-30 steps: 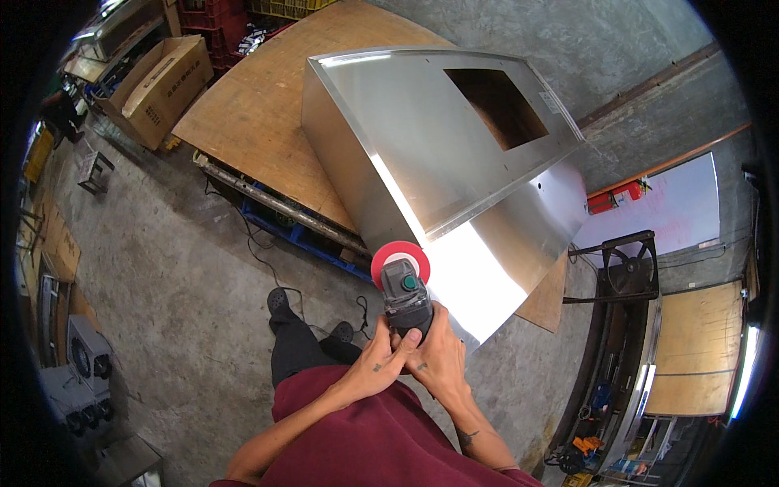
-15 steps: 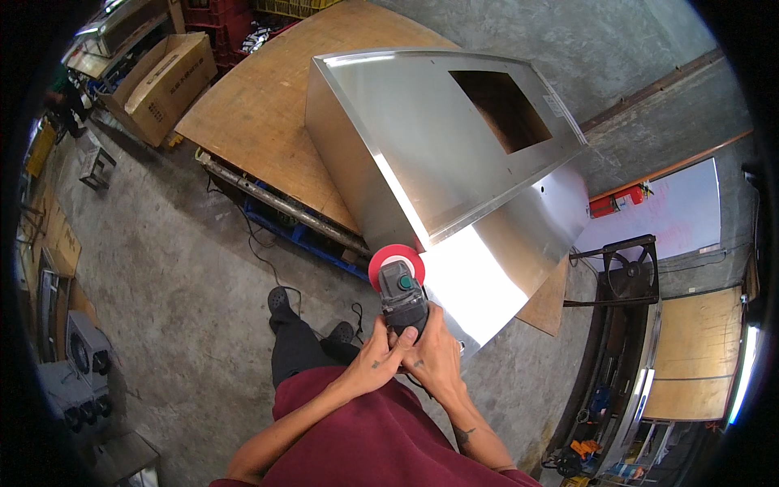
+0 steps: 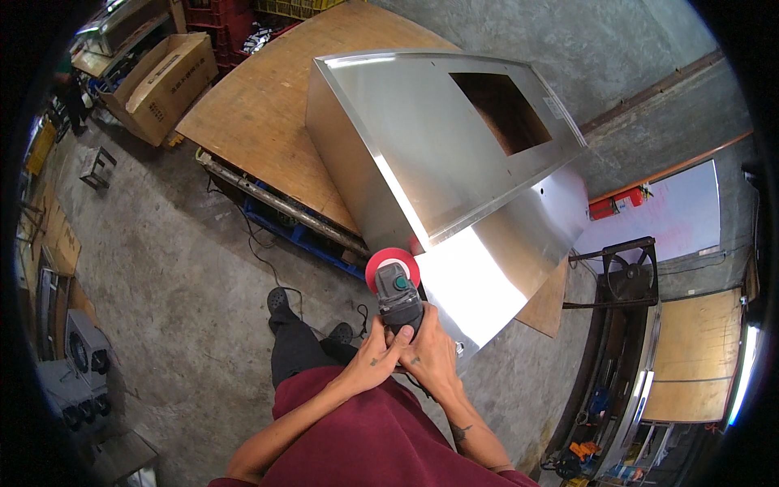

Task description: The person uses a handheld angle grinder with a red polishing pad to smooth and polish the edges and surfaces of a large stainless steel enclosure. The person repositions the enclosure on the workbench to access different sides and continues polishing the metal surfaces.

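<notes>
Both my hands are wrapped round the body of a dark grey angle grinder (image 3: 400,298) with a green button on its head. My left hand (image 3: 375,354) grips it from the left, and my right hand (image 3: 430,349) closes on it from the right. At the tool's far end a red disc (image 3: 379,258) with a pale centre sits beside the near corner of a large sheet-metal box (image 3: 438,154). Whether disc and metal touch, I cannot tell. The box has a square cutout (image 3: 503,114) in its upper face and a bright, glaring side panel (image 3: 475,292).
The box rests on a wooden-topped table (image 3: 260,146). A cord (image 3: 264,260) lies on the concrete floor near my feet. Further left are a cardboard box (image 3: 166,89) and a small stool (image 3: 97,168). A black-framed fan (image 3: 631,272) stands to the right. Another person (image 3: 71,101) is at the far left.
The grinder and my hands have shifted slightly left, taking the disc a little away from the box's corner. The metal box stays in place.
</notes>
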`<state>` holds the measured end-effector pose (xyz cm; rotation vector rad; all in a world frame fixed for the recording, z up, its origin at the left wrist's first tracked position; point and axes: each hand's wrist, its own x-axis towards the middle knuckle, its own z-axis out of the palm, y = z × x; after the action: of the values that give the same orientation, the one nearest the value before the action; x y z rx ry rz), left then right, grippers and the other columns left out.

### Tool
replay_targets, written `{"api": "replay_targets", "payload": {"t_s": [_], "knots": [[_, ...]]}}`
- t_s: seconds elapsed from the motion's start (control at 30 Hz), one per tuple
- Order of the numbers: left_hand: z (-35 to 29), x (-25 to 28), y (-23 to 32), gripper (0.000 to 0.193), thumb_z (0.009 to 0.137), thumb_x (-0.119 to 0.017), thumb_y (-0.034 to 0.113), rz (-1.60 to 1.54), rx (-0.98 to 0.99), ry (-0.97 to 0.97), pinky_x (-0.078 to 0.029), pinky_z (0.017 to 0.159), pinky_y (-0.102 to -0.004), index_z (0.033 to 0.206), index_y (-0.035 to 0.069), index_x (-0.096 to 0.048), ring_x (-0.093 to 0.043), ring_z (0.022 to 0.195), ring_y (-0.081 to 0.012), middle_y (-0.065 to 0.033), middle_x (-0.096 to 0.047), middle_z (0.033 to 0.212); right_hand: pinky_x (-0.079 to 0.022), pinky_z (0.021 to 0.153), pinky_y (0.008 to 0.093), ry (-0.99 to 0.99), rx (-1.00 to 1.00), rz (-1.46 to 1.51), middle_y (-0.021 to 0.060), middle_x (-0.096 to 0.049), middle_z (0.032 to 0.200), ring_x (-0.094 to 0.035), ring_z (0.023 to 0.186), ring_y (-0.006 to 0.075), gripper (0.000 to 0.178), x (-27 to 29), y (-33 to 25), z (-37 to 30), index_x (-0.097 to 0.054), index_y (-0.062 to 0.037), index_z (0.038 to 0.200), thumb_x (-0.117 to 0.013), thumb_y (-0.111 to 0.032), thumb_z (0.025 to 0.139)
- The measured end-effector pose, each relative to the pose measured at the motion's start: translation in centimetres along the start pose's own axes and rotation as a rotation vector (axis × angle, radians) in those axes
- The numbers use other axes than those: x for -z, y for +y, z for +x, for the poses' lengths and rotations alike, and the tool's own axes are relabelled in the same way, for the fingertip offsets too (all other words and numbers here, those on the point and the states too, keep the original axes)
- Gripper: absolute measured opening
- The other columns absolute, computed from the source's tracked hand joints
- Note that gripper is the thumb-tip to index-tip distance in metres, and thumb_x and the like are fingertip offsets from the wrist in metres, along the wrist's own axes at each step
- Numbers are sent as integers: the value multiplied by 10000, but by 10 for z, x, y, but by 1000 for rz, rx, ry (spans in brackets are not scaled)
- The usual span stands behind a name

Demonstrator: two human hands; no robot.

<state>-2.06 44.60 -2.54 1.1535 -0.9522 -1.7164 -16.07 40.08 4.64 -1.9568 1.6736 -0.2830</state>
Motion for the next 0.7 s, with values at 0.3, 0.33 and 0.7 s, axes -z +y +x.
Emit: {"api": "replay_targets", "payload": {"t_s": [0.3, 0.33, 0.7], "knots": [[-4, -8, 8, 735, 1165, -563, 544, 32, -48, 106, -572, 960, -443, 1519, -64, -350, -706, 1113, -313, -248, -661, 1214, -592, 818, 587, 22, 38, -6, 356, -744, 1134, -755, 952, 555, 780, 4, 1, -3, -445, 46, 1491, -824, -350, 936], [-5, -8, 9, 736, 1165, -562, 545, 31, -37, 103, -570, 959, -444, 1518, -65, -350, -703, 1103, -308, -246, -661, 1210, -590, 829, 592, 1, 15, 0, 357, -736, 1168, -755, 978, 554, 769, 7, -3, -3, -444, 48, 1495, -806, -340, 940], [-12, -9, 32, 786, 1179, -516, 553, 105, -86, 11, -574, 1001, -418, 1600, -59, -260, -672, 1222, -290, -269, -611, 1359, -602, 837, 577, -1, -33, 8, 374, -731, 1195, -770, 1008, 542, 807, 30, -21, -10, -454, 68, 1500, -818, -373, 931]]}}
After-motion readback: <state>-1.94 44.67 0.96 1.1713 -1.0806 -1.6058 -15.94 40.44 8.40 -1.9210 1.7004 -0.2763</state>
